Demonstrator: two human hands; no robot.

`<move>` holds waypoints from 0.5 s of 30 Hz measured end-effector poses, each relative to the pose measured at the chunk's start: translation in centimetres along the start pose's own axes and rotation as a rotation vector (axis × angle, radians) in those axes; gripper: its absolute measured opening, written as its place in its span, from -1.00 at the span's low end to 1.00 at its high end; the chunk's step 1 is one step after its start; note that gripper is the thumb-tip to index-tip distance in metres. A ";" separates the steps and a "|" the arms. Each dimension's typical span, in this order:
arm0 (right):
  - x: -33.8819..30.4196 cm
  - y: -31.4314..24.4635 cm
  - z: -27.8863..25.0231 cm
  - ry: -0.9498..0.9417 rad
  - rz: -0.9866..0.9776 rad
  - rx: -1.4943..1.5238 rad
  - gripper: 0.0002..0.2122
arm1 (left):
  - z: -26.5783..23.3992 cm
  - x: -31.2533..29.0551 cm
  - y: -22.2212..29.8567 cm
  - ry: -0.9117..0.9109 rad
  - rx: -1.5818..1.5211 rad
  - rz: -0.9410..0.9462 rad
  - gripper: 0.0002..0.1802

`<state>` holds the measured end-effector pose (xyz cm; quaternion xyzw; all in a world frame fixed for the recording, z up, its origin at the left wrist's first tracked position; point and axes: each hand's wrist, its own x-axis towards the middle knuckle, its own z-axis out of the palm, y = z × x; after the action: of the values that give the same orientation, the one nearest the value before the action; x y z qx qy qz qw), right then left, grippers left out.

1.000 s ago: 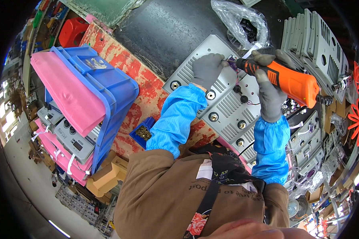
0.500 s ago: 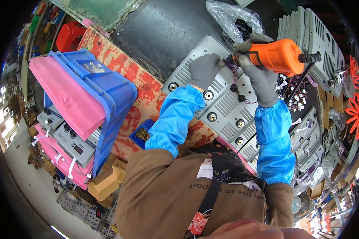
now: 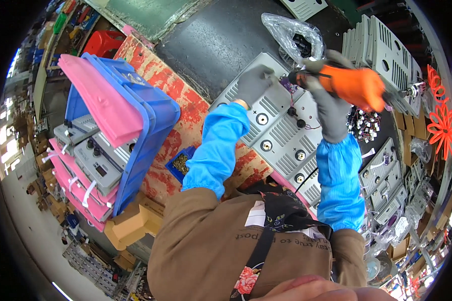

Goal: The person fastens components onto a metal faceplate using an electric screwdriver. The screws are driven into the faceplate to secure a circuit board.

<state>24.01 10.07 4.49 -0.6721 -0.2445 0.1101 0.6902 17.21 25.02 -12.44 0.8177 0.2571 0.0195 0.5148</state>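
My right hand (image 3: 331,109), in a grey glove, is closed around an orange electric screwdriver (image 3: 354,86), which is blurred by motion. Its black front end points left, close to a small purple circuit board (image 3: 290,85). The board lies on a grey slotted metal panel (image 3: 273,103), with wires and two black round parts (image 3: 300,123) beside it. Over the panel's far left part is my left hand (image 3: 256,85), also gloved, its fingers curled together. Whatever they pinch, if anything, is hidden. Several similar panels with round metal terminals (image 3: 266,145) lie side by side nearer my body.
A blue tray of small brass-coloured screws (image 3: 180,164) sits by my left forearm. Left of it stands a blue crate (image 3: 158,120) with pink foam and grey devices. A clear plastic bag (image 3: 296,35), stacked panels (image 3: 381,47) and white connectors (image 3: 364,125) lie beyond and to the right.
The orange screwdriver has swung, its rear end dropping nearer to me. My left hand has shifted slightly left, away from the screwdriver's front end. The whole view has shifted slightly.
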 end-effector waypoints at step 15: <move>-19.7 -12.8 -13.9 0.133 -0.528 -0.105 -0.60 | 10.5 -15.9 12.5 -0.858 -1.067 -0.410 -0.65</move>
<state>11.65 -12.48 13.62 -0.6257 -0.3708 -0.1309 0.6737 11.53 5.07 -3.02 0.3253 0.1360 -0.2780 0.8935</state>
